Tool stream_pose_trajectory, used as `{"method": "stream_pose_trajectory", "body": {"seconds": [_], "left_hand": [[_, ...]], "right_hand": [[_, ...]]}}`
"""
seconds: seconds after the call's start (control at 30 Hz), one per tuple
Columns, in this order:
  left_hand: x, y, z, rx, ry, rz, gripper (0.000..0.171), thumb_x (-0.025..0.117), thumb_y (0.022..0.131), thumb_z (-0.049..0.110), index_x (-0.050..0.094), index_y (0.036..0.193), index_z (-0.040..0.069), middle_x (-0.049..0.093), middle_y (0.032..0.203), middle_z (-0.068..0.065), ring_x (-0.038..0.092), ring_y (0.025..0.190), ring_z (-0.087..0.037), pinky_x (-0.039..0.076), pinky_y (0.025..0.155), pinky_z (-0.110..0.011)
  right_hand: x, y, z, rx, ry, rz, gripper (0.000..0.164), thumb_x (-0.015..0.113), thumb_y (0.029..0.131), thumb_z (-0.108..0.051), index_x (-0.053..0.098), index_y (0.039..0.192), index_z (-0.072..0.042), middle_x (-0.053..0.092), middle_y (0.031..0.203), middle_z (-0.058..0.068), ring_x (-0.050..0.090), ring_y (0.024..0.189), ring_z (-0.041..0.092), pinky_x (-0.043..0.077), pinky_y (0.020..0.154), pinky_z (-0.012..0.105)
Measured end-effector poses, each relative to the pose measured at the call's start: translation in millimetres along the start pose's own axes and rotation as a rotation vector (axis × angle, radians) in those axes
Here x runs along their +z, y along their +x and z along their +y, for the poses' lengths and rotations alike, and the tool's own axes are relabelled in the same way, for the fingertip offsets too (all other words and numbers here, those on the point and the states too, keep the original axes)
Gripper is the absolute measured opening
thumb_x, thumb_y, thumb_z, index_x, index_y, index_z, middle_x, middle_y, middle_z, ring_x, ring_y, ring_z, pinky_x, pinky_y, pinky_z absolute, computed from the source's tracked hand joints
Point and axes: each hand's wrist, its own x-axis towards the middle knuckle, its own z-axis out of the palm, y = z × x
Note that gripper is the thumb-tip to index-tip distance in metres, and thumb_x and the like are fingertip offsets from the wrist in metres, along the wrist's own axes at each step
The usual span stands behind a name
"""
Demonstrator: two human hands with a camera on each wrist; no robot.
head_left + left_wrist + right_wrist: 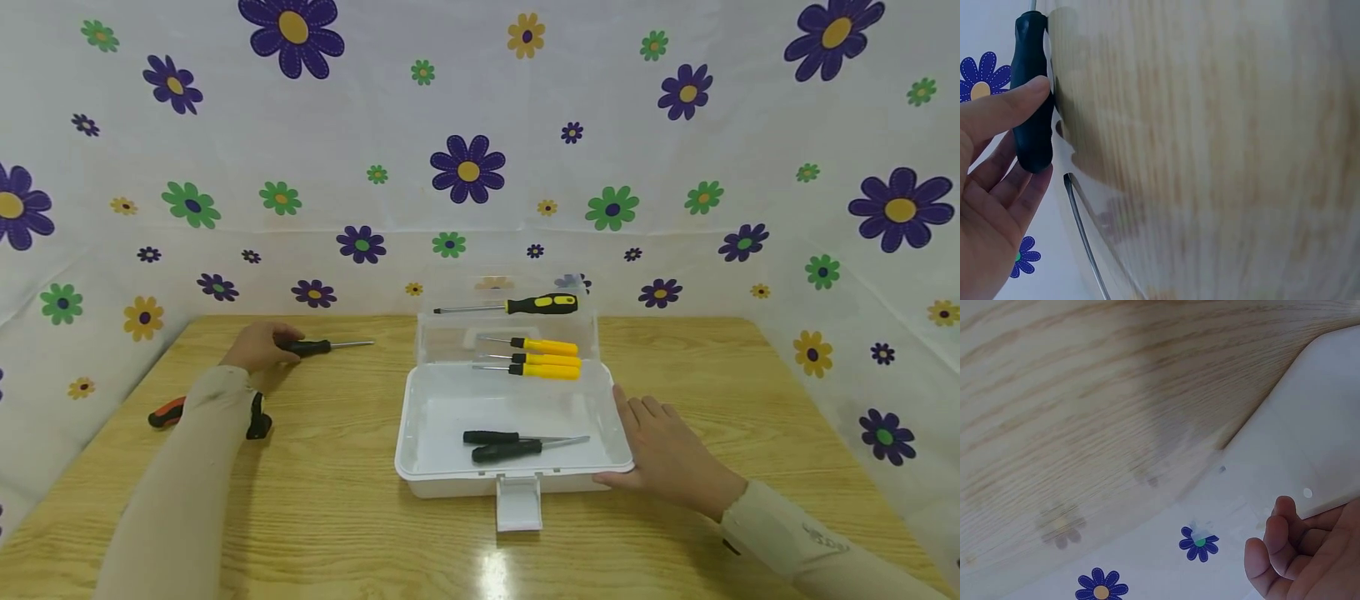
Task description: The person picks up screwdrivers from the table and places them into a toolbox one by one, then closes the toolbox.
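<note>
At the left of the table in the head view, my left hand point(264, 345) holds a screwdriver point(307, 347) by its black handle, shaft pointing right. In the left wrist view its thumb presses the handle and the fingers lie along the other side. My right hand point(667, 450) grips the front right corner of a white toolbox point(405, 433), thumb at the front wall and fingers along the side. Two black-handled screwdrivers point(506, 451) lie crossed on the box floor. Several yellow-handled screwdrivers point(547, 372) lie near the hinge. A larger black-and-yellow screwdriver point(543, 304) overlaps the raised clear lid point(450, 342).
A red-and-black handle point(167, 412) sticks out from under the left forearm, with a black part point(258, 419) on its other side. The box's latch point(518, 504) hangs down at the front. A flowered cloth point(405, 125) stands behind the wooden table point(337, 517).
</note>
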Motion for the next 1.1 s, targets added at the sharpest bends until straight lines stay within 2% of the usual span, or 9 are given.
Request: {"method": "stream_pose_trajectory", "body": {"seconds": [0.3, 0.77, 1.1], "left_hand": [[2.6, 1.6, -5.3, 0.011, 0.017, 0.01, 0.042, 0.072, 0.079, 0.012, 0.062, 0.116, -0.004, 0.061, 0.116, -0.029, 0.057, 0.104, -0.043, 0.043, 0.091, -0.055], [3.4, -1.9, 1.2, -0.028, 0.003, 0.025, 0.039, 0.072, 0.081, 0.016, 0.064, 0.113, -0.003, 0.062, 0.114, -0.029, 0.058, 0.1, -0.041, 0.045, 0.087, -0.052], [5.6, -4.9, 0.3, -0.061, 0.019, 0.046, 0.042, 0.071, 0.083, 0.02, 0.063, 0.117, -0.003, 0.057, 0.12, -0.031, 0.053, 0.108, -0.046, 0.04, 0.093, -0.057]], "right_hand": [[-0.8, 0.8, -0.8, 0.0, 0.004, -0.011, 0.108, 0.059, 0.072, -0.072, 0.034, 0.14, 0.009, 0.059, 0.116, 0.02, 0.055, 0.103, 0.032, 0.047, 0.089, 0.048], [-0.5, 0.3, -0.3, 0.004, 0.009, -0.008, 0.109, 0.059, 0.072, -0.072, 0.034, 0.14, 0.009, 0.058, 0.117, 0.019, 0.055, 0.104, 0.032, 0.047, 0.09, 0.049], [-0.4, 0.9, 0.4, 0.012, 0.003, -0.025, 0.109, 0.057, 0.072, -0.074, 0.033, 0.141, 0.008, 0.058, 0.118, 0.02, 0.055, 0.105, 0.032, 0.046, 0.091, 0.049]]}}
